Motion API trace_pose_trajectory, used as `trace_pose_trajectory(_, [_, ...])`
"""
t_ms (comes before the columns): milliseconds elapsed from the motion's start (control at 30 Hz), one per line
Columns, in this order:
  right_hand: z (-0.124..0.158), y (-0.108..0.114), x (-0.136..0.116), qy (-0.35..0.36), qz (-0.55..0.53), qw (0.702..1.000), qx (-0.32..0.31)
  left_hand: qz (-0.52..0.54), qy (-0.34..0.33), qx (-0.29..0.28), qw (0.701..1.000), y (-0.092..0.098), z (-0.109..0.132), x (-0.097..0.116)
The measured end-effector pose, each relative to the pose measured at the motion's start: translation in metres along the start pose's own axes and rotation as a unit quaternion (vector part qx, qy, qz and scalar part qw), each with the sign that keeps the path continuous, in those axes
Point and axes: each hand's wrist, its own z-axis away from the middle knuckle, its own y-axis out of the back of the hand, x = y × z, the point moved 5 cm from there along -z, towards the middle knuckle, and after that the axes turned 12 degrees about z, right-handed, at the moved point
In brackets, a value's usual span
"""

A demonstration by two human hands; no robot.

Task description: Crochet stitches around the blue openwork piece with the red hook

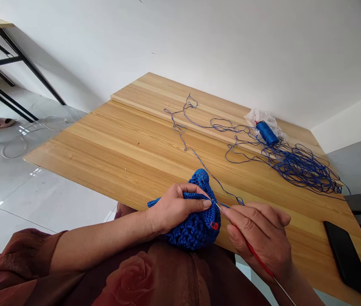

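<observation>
Blue crochet work [196, 227] was gripped in the left hand [176, 208], while the right hand [260, 240] pinched a red crochet hook [257, 257]. Clear plastic wrapping [258, 117] held a thread spool [267, 132] on the wooden surface [104, 144].

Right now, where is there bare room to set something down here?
Bare wood shows on the left of the wooden tabletop, bordered by the blue thread and the crocheted piece; another patch lies between the thread and the black phone. It is crowded around the left hand and right hand, and at the thread spool on its plastic bag.
</observation>
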Motion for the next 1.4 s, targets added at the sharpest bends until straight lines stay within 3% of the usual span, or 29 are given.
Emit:
trace_pose_trajectory(267, [0.004,0.0,-0.001,-0.014,-0.097,0.993,-0.071,-0.014,-0.006,-0.008,1.0,0.0,0.003,0.004])
trace_pose_trajectory(467, [0.004,0.002,0.002,0.053,-0.075,0.992,-0.081,-0.013,0.023,-0.015,1.0,0.001,0.004,0.006])
trace_pose_trajectory(567, [0.002,0.004,0.006,0.031,-0.143,0.983,-0.109,-0.006,0.02,-0.022,1.0,0.002,0.003,0.006])
trace_pose_trajectory(667, [-0.001,0.003,0.011,-0.033,-0.263,0.953,-0.149,-0.003,0.018,-0.033,0.999,0.004,0.002,0.005])
trace_pose_trajectory(733, [-0.001,-0.002,0.012,-0.073,-0.355,0.917,-0.163,-0.005,0.012,-0.046,0.999,0.004,0.002,0.004])
trace_pose_trajectory(833, [-0.001,-0.014,0.012,-0.141,-0.488,0.851,-0.132,-0.036,-0.025,-0.068,0.997,0.002,0.002,0.007])
trace_pose_trajectory(900, [0.0,-0.024,0.015,-0.195,-0.524,0.825,-0.081,-0.066,-0.057,-0.068,0.994,0.0,0.003,0.01])
trace_pose_trajectory(967, [0.002,-0.031,0.018,-0.231,-0.485,0.843,-0.038,-0.085,-0.076,-0.057,0.992,-0.001,0.004,0.011])
trace_pose_trajectory(1100, [0.001,-0.033,0.019,-0.215,-0.374,0.902,-0.017,-0.091,-0.08,-0.054,0.991,-0.003,0.006,0.009])
trace_pose_trajectory(1267, [-0.003,-0.025,0.013,-0.222,-0.342,0.913,-0.023,-0.104,-0.08,-0.032,0.991,-0.004,0.003,0.008])
trace_pose_trajectory(1400, [-0.006,-0.024,-0.001,-0.227,-0.292,0.927,-0.063,-0.08,-0.085,-0.027,0.993,-0.008,0.004,0.01])
